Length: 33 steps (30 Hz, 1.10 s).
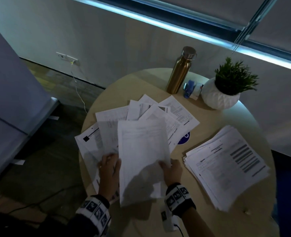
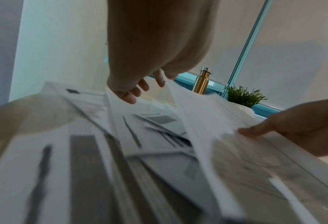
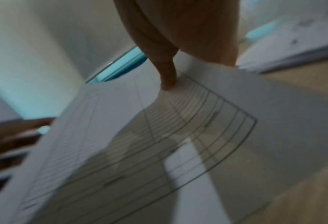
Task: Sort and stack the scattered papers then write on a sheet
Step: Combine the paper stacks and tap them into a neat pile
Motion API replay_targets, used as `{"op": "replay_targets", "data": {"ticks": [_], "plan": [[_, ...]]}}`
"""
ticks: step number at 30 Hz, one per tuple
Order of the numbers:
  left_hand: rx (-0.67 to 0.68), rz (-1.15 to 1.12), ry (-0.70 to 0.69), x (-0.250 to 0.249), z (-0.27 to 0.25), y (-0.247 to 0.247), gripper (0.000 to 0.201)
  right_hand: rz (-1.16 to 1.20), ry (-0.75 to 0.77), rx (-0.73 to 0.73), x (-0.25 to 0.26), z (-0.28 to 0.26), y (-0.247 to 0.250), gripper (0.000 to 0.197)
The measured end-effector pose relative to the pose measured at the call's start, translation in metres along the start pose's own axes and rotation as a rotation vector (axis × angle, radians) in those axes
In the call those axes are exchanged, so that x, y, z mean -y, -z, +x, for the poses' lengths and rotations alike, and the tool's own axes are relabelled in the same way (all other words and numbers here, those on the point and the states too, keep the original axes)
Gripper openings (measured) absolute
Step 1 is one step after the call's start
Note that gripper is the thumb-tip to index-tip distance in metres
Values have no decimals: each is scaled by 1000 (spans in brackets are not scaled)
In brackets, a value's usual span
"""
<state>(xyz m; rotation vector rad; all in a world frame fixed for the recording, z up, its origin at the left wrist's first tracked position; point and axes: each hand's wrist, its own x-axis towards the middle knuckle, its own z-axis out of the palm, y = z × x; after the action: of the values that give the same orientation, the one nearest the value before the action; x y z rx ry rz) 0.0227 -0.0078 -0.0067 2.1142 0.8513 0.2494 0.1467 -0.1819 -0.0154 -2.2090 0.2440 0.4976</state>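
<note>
On the round wooden table [image 1: 215,117], scattered printed papers [image 1: 177,110] fan out over the middle and left. A squared-up stack of papers [image 1: 226,165] lies at the right. My right hand [image 1: 171,170] pinches the near right edge of a sheet with a printed grid [image 1: 141,151], lifted above the scattered ones. In the right wrist view the thumb [image 3: 168,75] presses on top of the sheet [image 3: 159,136]; the other fingers are hidden beneath. My left hand [image 1: 109,168] rests on the scattered papers, fingers [image 2: 130,95] relaxed, its thumb side at the sheet's [image 2: 207,113] left edge.
A gold metal bottle [image 1: 179,72], a small blue object [image 1: 190,88] and a potted plant in a white pot [image 1: 226,89] stand along the table's far edge. A blue round sticker [image 1: 184,138] shows between the papers. A cable runs from a wall socket [image 1: 67,57] at left.
</note>
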Motion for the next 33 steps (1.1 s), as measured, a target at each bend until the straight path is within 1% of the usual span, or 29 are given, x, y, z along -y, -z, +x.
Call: {"op": "replay_targets", "data": {"ticks": [1,2,4,5,6,8,9,12,13,14,15,16,17,18,19,20,21,22,23,24,26,27,28,29,30,31,33], "plan": [[-4,-27,-7,-3,15,-1,10,33,-27,-74,-1,7,0,53],[-11,-51,2,-7,32,-3,20,69,-74,-128,2,13,0,58],[44,-75,74,-10,65,-9,47,134,-219,-203,12,23,1,54],[94,-60,119,-8,79,-14,57,144,-272,-232,16,27,1,51],[159,-20,161,-8,91,-19,63,151,-306,-234,21,31,0,50],[261,95,190,-10,105,-28,66,149,-300,-201,27,38,-2,50],[307,124,167,-9,109,-33,65,149,-281,-184,31,41,-3,50],[570,166,108,-2,114,-35,71,207,-234,-173,36,51,0,57],[648,180,119,2,114,-32,72,220,-231,-170,37,55,3,62],[685,184,154,2,113,-29,73,198,-230,-157,36,59,5,64],[673,176,189,6,112,-25,81,137,-220,-133,36,61,8,62],[602,180,230,6,110,-20,91,60,-197,-110,35,64,9,54],[449,210,304,5,107,-16,96,-11,-162,-101,34,66,11,44],[255,237,410,1,102,-11,99,-60,-135,-96,32,68,11,36],[89,232,523,0,98,-8,104,-92,-112,-87,32,69,11,31],[-4,205,619,-3,93,-4,111,-125,-89,-64,32,70,12,28],[-31,192,676,-5,90,-4,116,-163,-62,-29,31,72,11,26],[-31,182,688,-2,90,-7,115,-201,-39,18,31,74,11,24],[-18,171,670,-1,91,-11,106,-234,-12,60,32,75,9,24],[8,166,615,0,94,-15,93,-248,16,82,33,76,6,24],[100,117,421,0,102,-21,59,-228,49,76,37,75,0,32],[145,47,331,-3,104,-22,48,-181,49,68,39,73,-3,41],[171,-64,264,-6,107,-22,46,-122,31,68,40,72,-5,50],[182,-181,267,-9,109,-21,50,-82,4,78,41,70,-7,57],[186,-271,299,-13,109,-18,53,-79,-23,99,42,69,-9,63],[200,-313,344,-12,112,-18,57,-95,-37,114,42,68,-11,66],[252,-318,333,-12,113,-17,69,-247,-22,91,42,67,-13,68]]}}
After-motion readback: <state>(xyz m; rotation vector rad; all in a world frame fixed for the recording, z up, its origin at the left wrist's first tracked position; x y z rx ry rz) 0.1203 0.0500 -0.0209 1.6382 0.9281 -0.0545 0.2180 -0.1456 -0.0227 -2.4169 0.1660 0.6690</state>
